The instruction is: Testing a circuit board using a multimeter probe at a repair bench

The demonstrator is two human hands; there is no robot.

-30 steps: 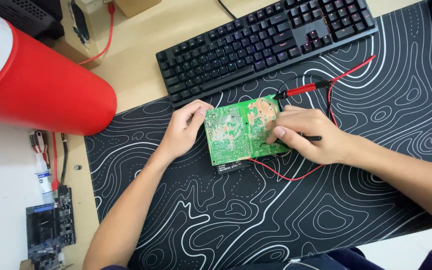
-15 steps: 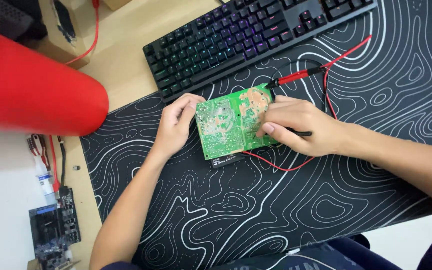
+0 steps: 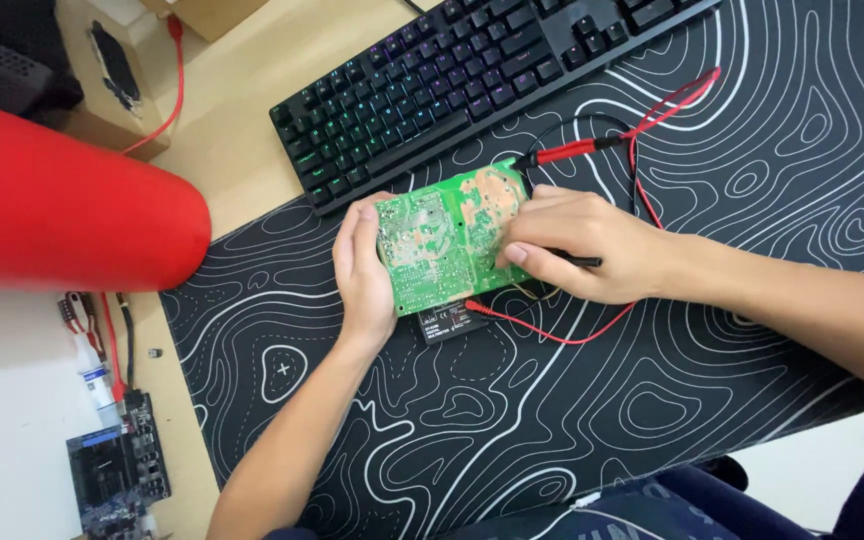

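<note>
Big black desk mat [image 3: 572, 420] under everything, keyboard [image 3: 472, 80] pushed back. Green circuit board [image 3: 447, 240] sits solder-side up mid-mat, left hand [image 3: 362, 270] clamping its edge steady while right hand [image 3: 577, 245] pinches a black probe [image 3: 577, 260] onto it; red probe [image 3: 567, 152] lies loose alongside.

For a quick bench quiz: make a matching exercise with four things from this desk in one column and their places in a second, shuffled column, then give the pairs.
Things:
1. green circuit board
2. keyboard
3. red cylinder
4. red probe

Places:
A. lying at the left edge of the view, beside the patterned mat
B. at the far edge of the mat, keys lit
C. between the left hand and the right hand
D. on the mat just beyond the right hand, near the board's far corner

Pairs: 1-C, 2-B, 3-A, 4-D
</note>
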